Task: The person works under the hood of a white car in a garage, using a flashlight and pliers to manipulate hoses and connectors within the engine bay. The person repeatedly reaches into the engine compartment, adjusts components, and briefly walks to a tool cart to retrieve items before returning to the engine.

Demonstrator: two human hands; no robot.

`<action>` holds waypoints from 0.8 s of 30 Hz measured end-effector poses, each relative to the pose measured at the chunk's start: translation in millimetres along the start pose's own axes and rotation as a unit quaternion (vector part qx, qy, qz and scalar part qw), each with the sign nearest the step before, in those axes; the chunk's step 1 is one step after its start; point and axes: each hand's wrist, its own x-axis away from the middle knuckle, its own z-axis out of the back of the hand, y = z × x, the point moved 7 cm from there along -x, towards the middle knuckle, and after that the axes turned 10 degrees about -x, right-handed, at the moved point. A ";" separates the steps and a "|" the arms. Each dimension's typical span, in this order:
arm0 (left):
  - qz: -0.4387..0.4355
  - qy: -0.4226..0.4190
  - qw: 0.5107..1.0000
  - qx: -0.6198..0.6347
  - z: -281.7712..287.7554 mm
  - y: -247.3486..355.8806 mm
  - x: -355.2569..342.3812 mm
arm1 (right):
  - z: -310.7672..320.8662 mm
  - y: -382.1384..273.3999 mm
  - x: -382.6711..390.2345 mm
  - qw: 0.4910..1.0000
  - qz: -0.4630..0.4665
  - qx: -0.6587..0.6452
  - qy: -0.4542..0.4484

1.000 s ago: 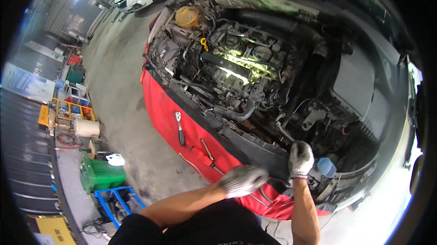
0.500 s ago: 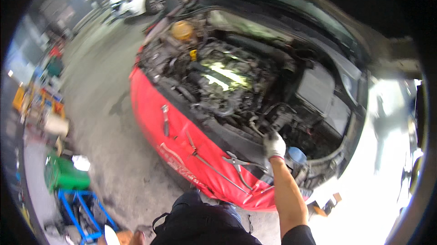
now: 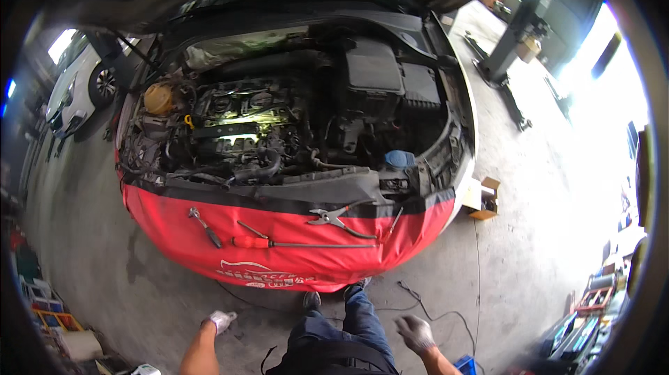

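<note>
My left hand (image 3: pixel 221 321), in a pale work glove, hangs low over the floor, left of my legs. Its fingers look loosely bent, with nothing seen in them. On the other side of my legs is my right hand (image 3: pixel 416 334), gloved too, fingers apart and holding nothing. Both are away from the red fender cover (image 3: pixel 167 225) over the car's front. On that cover lie a ratchet (image 3: pixel 205 227), a long red-handled screwdriver (image 3: pixel 251 242), a short thin rod (image 3: pixel 252 229), large pliers (image 3: pixel 333 217) and a slim tool (image 3: pixel 396 222).
Beyond the cover, the engine bay (image 3: pixel 244 128) stands open under the raised hood. An open cardboard box (image 3: pixel 486 199) sits right of the car. A dark cable (image 3: pixel 446 314) winds over the floor. A lift post (image 3: pixel 512 48) stands far right; a white car (image 3: pixel 75 89), far left.
My right hand has left the front right of the engine bay and come down beside my legs. My left hand now shows clearly. The view has turned and levelled; the tools remain on the cover.
</note>
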 end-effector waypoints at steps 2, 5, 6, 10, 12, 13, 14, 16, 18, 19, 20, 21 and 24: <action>-0.003 -0.043 0.998 -0.043 25.5 60.9 10.1 | 47.7 138.0 74.3 0.967 -0.148 -0.097 0.181; -0.070 -0.021 0.996 -0.049 27.2 116.5 -3.0 | 81.8 312.9 199.3 0.837 -0.254 -0.292 0.386; -0.100 -0.016 0.993 -0.057 17.0 132.0 -7.7 | 84.7 297.6 219.8 0.833 -0.316 -0.249 0.380; -0.123 -0.029 0.987 0.101 -51.2 218.0 -10.0 | 71.8 390.1 308.8 0.831 -0.430 -0.082 0.342; -0.185 -0.073 0.978 0.054 -91.7 256.2 3.0 | 39.2 403.1 324.4 0.809 -0.413 -0.143 0.393; -0.106 -0.188 0.971 0.106 -107.6 249.4 -42.9 | 36.0 406.2 314.6 0.843 -0.395 -0.047 0.361; -0.136 -0.153 0.979 -0.001 -131.6 296.1 20.4 | -6.0 449.1 345.4 0.821 -0.431 -0.109 0.357; -0.161 -0.116 0.977 -0.076 -139.9 353.7 45.7 | -12.4 422.3 310.9 0.824 -0.453 -0.180 0.290; -0.203 -0.121 0.959 -0.154 -181.9 419.4 57.4 | -49.1 452.9 326.5 0.810 -0.458 -0.244 0.273; -0.225 -0.124 0.947 -0.190 -204.2 458.1 68.4 | -51.3 465.8 329.5 0.809 -0.459 -0.255 0.264; -0.249 -0.105 0.940 -0.208 -207.5 494.1 80.1 | -17.5 443.1 328.1 0.815 -0.436 -0.241 0.295; -0.273 -0.105 0.926 -0.237 -228.2 529.6 90.3 | -4.3 457.7 343.7 0.795 -0.453 -0.308 0.259; -0.337 -0.097 0.885 -0.307 -284.4 620.8 114.4 | 10.6 520.8 373.7 0.758 -0.464 -0.409 0.207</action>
